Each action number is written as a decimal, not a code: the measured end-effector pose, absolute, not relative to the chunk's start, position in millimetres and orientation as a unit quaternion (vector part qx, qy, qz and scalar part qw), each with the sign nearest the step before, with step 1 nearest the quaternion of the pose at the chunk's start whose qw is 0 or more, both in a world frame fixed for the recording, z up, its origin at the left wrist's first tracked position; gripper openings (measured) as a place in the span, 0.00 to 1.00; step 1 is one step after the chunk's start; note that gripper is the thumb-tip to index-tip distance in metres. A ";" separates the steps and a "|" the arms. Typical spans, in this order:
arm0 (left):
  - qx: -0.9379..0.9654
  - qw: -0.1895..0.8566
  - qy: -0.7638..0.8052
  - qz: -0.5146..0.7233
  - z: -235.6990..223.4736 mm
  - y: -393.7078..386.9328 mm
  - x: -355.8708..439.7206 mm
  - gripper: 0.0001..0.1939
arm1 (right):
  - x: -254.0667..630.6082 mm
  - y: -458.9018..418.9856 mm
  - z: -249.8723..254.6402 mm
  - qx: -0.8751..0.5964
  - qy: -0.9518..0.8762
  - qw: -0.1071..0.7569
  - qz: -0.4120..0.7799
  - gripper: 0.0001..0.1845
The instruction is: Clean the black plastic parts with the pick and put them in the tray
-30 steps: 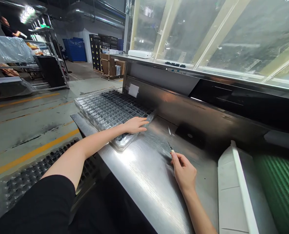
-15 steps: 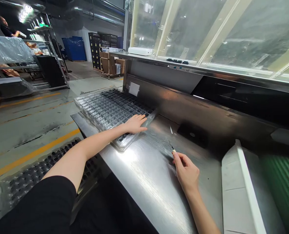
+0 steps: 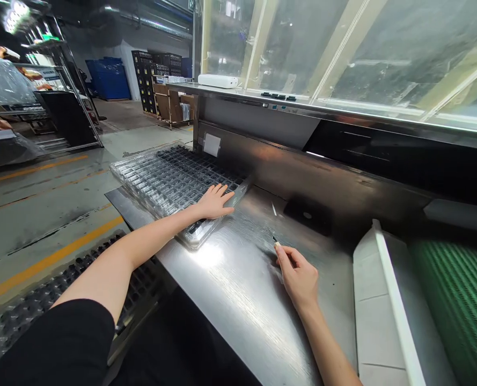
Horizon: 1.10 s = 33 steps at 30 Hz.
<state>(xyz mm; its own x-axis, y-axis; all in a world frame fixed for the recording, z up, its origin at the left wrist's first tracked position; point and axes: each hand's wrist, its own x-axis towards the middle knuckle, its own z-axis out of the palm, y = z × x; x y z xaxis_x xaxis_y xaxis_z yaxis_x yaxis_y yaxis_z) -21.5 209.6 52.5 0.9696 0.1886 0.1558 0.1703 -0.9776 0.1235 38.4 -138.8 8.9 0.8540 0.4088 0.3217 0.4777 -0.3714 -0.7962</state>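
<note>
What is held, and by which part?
Right hand pinches a slim, dark-tipped tool by its pale handle; left hand, spread over the clear plastic tray, grips nothing.

A metal-topped surface (image 3: pixel 222 289) catches a white glare, its back panel (image 3: pixel 258 155) rising to a ledge (image 3: pixel 246 93) beneath slanting cream-framed windows (image 3: pixel 286 59). To the right, a white divider (image 3: pixel 373 311) stands beside a ribbed green sheet (image 3: pixel 459 300). The grey-green floor (image 3: pixel 133 136) carries yellow lines (image 3: pixel 89 236). Farther back are blue bins (image 3: pixel 107 79), stacked black crates (image 3: pixel 144 80) and a pale wall (image 3: pixel 129 61); at left, a bright lamp (image 3: pixel 16 17) shines above metal shelving (image 3: pixel 53 44), with a shiny duct (image 3: pixel 141 20) overhead
</note>
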 end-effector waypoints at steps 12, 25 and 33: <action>0.994 0.002 0.068 0.087 62.6 203.9 -28.2 0.40 | 34.2 -135.9 10.1 -0.811 -0.290 0.507 -0.046 0.32; 0.990 -0.031 0.049 0.126 40.2 239.3 -12.7 0.46 | 33.0 -127.5 12.1 -0.819 -0.290 0.492 -0.061 0.14; 0.980 0.021 0.009 0.195 54.8 236.4 -11.7 0.43 | 33.1 -125.6 13.7 -0.831 -0.281 0.476 -0.055 0.14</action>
